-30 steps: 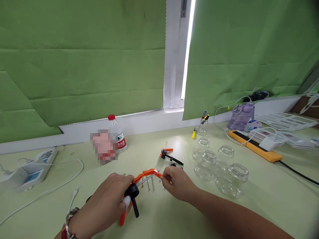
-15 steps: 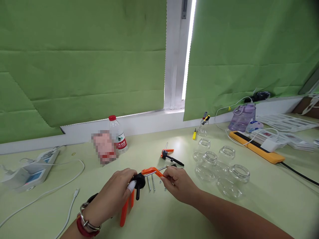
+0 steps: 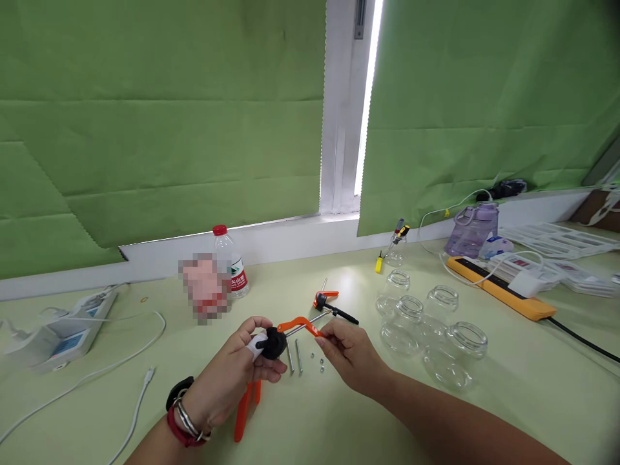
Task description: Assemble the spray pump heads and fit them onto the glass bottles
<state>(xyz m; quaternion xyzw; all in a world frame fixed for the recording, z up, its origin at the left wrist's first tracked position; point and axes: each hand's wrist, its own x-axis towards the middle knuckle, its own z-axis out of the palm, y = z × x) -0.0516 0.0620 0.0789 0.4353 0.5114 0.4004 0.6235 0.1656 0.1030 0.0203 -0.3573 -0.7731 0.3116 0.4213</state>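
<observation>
My left hand (image 3: 239, 358) is closed around a black round piece (image 3: 275, 344), its white-wrapped thumb against the near side. From this piece a curved orange lever (image 3: 293, 321) and a thin metal rod (image 3: 317, 318) reach to the right. My right hand (image 3: 356, 355) pinches the far end of the lever between thumb and fingers. Orange handle-like parts (image 3: 243, 413) lie below my left hand. Between the hands, two long screws (image 3: 299, 356) and several small nuts (image 3: 322, 361) rest on the table. Behind them is another orange-and-black tool with a rod (image 3: 334, 309).
Several clear glass jars (image 3: 409, 326) stand at the right, and screwdrivers (image 3: 400, 232) are in a jar behind. An orange power strip (image 3: 498, 287) and a purple bottle (image 3: 472, 229) are further right. A water bottle (image 3: 237, 271), white cable (image 3: 138, 407) and white power strip (image 3: 80, 336) are left.
My left hand has turned, with its thumb now on the black piece's near side and fingers spread around it. The small nuts are more exposed. My right hand keeps its pinch on the lever.
</observation>
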